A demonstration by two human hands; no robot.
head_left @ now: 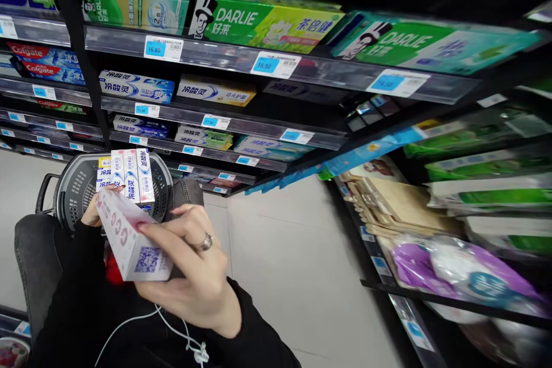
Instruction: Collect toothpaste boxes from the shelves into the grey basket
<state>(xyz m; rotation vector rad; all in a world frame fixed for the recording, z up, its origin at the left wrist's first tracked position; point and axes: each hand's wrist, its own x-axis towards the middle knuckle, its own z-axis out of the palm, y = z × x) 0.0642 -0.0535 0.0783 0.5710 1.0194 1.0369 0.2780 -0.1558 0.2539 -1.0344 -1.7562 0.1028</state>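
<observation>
White carton (127,236) is slanting in front of you, its near end facing you and showing a square printed code. You appear to be inspecting it, or turning it to be read; that is a judgement from the pose. Any next move is calling for a secure hold at this near end, with the basket (66,190) lying just beyond. Your right hand (198,267) is grasping the near end, a finger pressing on the top edge and the thumb reaching under the code. Your left hand (91,213) is resting at the far end; the carton is hiding part of it, so you cannot tell how firmly it is gripping. Beyond the carton, upright boxes (145,175) are standing in the basket, and the shelf (215,63) is running across farther back, well apart from both hands.
</observation>
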